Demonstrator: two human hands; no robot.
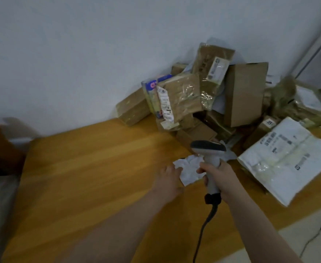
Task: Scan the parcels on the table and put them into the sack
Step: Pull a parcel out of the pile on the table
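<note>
While clasping the scanner (208, 147) by its handle in the right grip (218, 177), reached with the left grip (168, 177) toward a small white pouch (189, 169) on the desk (99, 168). Judged the pouch light, soft and crumpled: thin limp film, likely to sag and fold when lifted, perhaps a little slick, with no stiff contents showing. Would take hold at the near left corner with a pinch, thumb under and fingers over, then smooth it enough to bare a label; could not see any label on the upper face. Found the pouch lying flat just below the scanner head and between both grips, touching the left fingertips (172, 168) at its left edge and tucked partly behind the right grip on its other side. Saw the left grip loose, fingers fairly straight, closed round nothing. Saw the right grip wrapped firmly round the scanner handle, with the cable (203, 230) hanging down past the wrist. Noted the heap (203, 95) of brown parcels against the wall beyond, and a large white mailer (288, 158) flat to the right, apart from both grips. Could not make out the sack with any certainty.
</note>
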